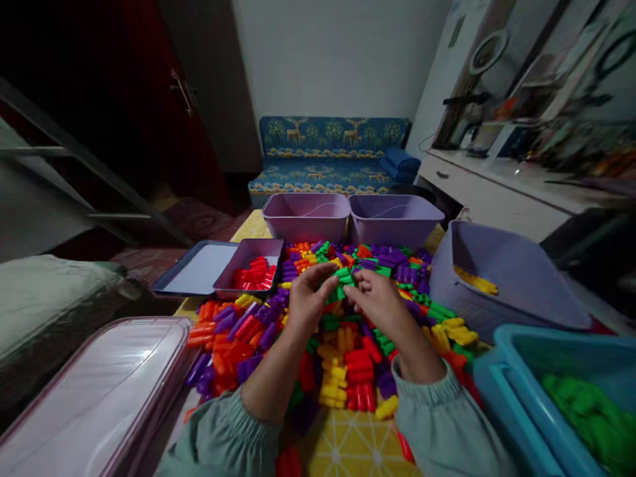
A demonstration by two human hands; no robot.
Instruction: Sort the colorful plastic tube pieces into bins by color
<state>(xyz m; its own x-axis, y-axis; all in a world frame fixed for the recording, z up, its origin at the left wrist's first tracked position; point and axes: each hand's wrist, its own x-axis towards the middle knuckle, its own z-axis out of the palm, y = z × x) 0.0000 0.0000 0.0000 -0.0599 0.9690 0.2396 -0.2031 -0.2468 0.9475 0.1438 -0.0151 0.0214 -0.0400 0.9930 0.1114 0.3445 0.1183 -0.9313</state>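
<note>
Over the middle of a big heap of coloured plastic pieces, my left hand (309, 295) and my right hand (378, 299) face each other. Between their fingertips is a small cluster of green plastic pieces (342, 283), pinched from both sides. How the green pieces fit together is too small to tell. Beneath and around my hands lie short ribbed pieces: red pieces (358, 366), yellow pieces (334, 387), purple pieces (271, 334) and orange pieces (226, 361).
Two purple bins (305, 222) stand behind the heap. A purple bin (462, 298) at right holds a few yellow pieces; a blue bin (521, 397) holds green ones. Red pieces fill part of a shallow box (243, 289) at left. A pinkish lid (99, 391) lies front left.
</note>
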